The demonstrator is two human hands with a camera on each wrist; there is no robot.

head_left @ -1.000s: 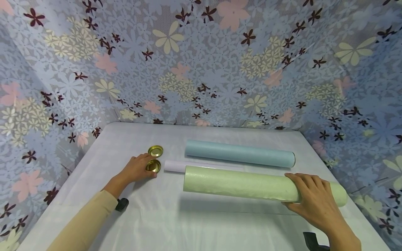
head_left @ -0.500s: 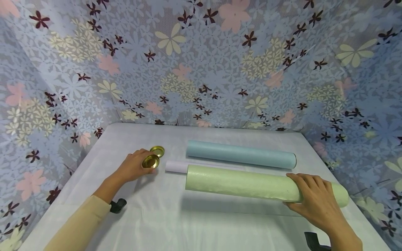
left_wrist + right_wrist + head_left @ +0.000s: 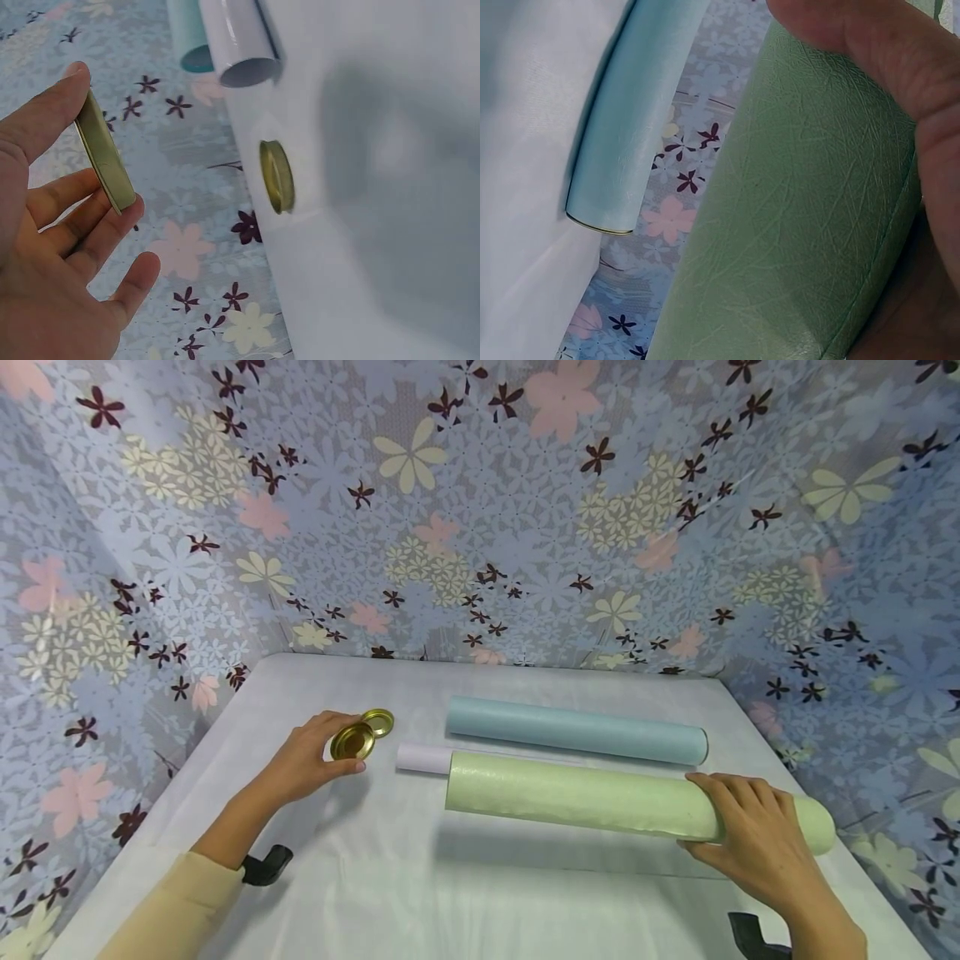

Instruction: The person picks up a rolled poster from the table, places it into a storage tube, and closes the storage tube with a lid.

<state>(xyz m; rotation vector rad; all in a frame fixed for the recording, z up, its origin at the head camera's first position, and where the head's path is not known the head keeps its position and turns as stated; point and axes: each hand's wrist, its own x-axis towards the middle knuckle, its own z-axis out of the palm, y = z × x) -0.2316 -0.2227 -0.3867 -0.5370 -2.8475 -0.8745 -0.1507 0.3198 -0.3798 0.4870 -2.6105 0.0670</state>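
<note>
My left hand (image 3: 306, 762) pinches a round gold metal lid (image 3: 352, 742) above the table, between thumb and fingertips. In the left wrist view this lid (image 3: 106, 157) shows edge-on, gripped across its rim. A second gold lid (image 3: 379, 722) lies on the table just behind it. On the right, my right hand (image 3: 753, 831) grips a pale green cardboard tube (image 3: 577, 795) near its right end, the thumb underneath. The tube is raised over the table and casts a shadow below. Its textured, seamed surface (image 3: 802, 172) fills much of the right wrist view.
A light blue tube (image 3: 577, 728) lies across the back of the white-covered table (image 3: 375, 877). In front of it a thinner lavender tube (image 3: 422, 758) is partly hidden by the green one. Flowered cloth (image 3: 480, 510) hangs behind and on both sides.
My left hand has lifted the nearer gold lid off the table and brought it slightly left and up. The right hand and the green tube have barely moved.
</note>
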